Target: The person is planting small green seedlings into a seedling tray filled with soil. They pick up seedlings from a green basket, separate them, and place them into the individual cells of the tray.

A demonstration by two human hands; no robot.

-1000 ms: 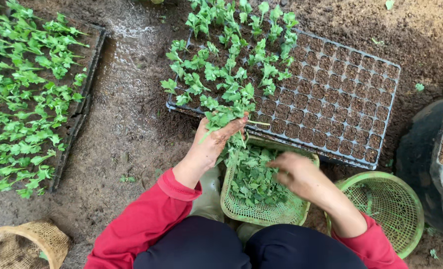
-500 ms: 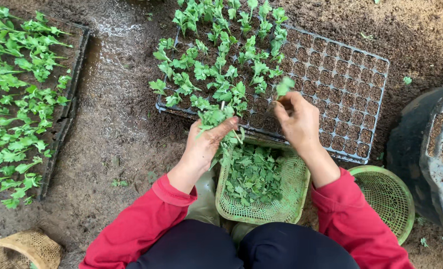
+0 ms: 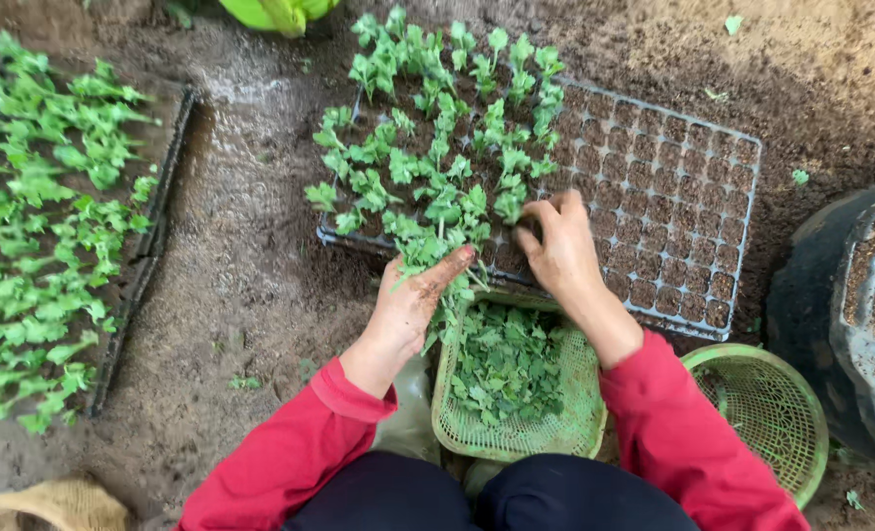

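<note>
Roughly half the seedling tray point(image 3: 693, 187) is planted; left hand point(image 3: 408, 300) clamps spare cuttings point(image 3: 428, 246), right hand point(image 3: 555, 251) pinches one into a cell.

No packages, labels, signs or screens in view, only soil, trays, baskets

A single head-worn camera looks steeply down, close over the black plastic seedling tray point(image 3: 654, 187) at twelve o'clock.

Right hand point(image 3: 560, 251) on seedling tray point(image 3: 673, 187)
</note>
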